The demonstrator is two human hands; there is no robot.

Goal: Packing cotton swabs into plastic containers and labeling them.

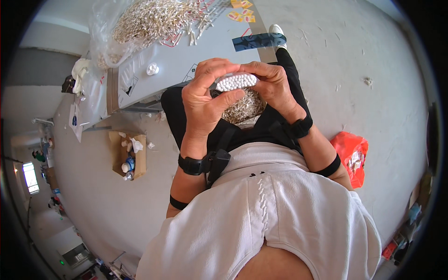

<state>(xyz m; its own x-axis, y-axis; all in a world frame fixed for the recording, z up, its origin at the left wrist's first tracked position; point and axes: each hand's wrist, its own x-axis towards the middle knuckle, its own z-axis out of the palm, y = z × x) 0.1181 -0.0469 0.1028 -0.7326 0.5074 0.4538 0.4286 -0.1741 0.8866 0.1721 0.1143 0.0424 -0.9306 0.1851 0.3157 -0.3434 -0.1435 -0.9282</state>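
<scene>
Between my two hands is a bundle of cotton swabs (237, 82), its white tips packed tightly and facing me. My left hand (207, 91) is closed on its left end, thumb below and fingers above. On the other end, my right hand (272, 83) grips it with thumb and fingers. Whether a wrapper surrounds the bundle I cannot tell. Below the hands, a heap of loose swabs (245, 108) rests between my legs, partly hidden by my left hand and the bundle.
A grey table (163, 65) ahead bears a big pile of swabs (149, 21) in a clear plastic bag (101, 28), a small white round container (152, 69) and yellow cards (241, 16). On the floor are a cardboard box (143, 158) at left and a red bag (344, 147) at right.
</scene>
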